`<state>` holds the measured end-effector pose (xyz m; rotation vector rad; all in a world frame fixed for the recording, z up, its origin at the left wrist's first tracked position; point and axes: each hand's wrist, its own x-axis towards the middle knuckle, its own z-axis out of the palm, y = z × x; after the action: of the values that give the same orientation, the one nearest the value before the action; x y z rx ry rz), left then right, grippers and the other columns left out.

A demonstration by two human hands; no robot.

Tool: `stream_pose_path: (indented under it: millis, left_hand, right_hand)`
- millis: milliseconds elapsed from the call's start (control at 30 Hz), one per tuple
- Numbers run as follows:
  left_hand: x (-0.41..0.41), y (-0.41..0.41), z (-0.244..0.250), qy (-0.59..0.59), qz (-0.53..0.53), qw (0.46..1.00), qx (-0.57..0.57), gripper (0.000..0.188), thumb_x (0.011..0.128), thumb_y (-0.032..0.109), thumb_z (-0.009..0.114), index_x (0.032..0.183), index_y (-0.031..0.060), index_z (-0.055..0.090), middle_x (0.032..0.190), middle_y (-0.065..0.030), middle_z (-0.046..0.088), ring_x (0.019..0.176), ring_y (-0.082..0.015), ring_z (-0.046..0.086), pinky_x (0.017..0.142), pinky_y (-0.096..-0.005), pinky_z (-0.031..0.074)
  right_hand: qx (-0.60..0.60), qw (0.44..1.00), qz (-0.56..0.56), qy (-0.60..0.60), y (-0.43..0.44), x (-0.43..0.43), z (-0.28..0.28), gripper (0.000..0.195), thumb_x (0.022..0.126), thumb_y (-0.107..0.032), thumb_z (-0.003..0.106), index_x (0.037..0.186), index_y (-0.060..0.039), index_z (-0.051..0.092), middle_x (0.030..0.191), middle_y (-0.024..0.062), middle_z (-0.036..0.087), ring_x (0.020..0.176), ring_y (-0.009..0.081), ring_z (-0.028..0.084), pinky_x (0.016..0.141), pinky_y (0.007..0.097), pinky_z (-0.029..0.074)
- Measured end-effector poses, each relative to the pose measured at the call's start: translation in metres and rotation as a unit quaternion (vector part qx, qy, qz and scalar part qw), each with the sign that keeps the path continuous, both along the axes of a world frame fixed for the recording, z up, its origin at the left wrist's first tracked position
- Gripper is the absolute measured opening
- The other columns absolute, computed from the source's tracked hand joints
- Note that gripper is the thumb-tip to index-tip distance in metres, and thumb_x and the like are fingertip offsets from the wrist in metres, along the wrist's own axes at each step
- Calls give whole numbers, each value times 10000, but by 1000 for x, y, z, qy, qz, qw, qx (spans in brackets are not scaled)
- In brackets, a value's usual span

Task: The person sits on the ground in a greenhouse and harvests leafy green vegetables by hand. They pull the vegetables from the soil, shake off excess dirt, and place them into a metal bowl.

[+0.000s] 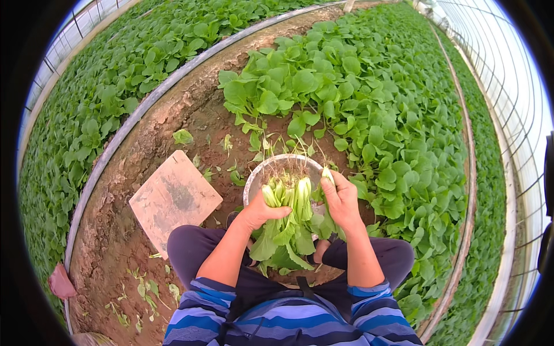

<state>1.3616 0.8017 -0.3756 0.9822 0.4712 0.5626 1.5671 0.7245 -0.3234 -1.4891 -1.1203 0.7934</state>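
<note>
A bunch of leafy greens [289, 207] with pale stems and thin roots is gripped in my left hand [260, 210], roots pointing away from me and leaves hanging toward my lap. My right hand [343, 199], just right of the bunch, pinches a separate leafy green plant [327, 175] near its root end between thumb and fingers. Beneath both hands a round basin [254, 178] stands on the soil between my bent legs; the bunch hides much of its inside.
A square board [175, 197] lies on the soil at the left. Dense rows of greens [381, 112] grow ahead and to the right. A grey pipe [143, 108] curves along the left bed. Loose leaves [149, 294] are scattered at lower left, near a reddish object [61, 282].
</note>
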Motion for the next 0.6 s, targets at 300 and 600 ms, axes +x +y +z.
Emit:
stream_pose_path:
  millis: [300,600]
  left_hand:
    - [4,-10,4,5,63,998,-24,665,744,75,796,1351,45,526,1243,-34,617,1137,-172,578,1004,-349,442]
    - [4,-17,-6,-16,127,990,-66,656,744,120,762,1346,30,519,1245,-60,614,1143,-197,584,1004,-354,442]
  right_hand:
    - [84,993,2,-79,11,-34,-27,399,1064,-270,438,1260,46,582,1105,127,659,999,216,608,911,314,462]
    - [148,987,-45,39,38,-58,-52,353,1053,-215,442,1144,62,640,1169,187,637,1105,271,584,991,351,430]
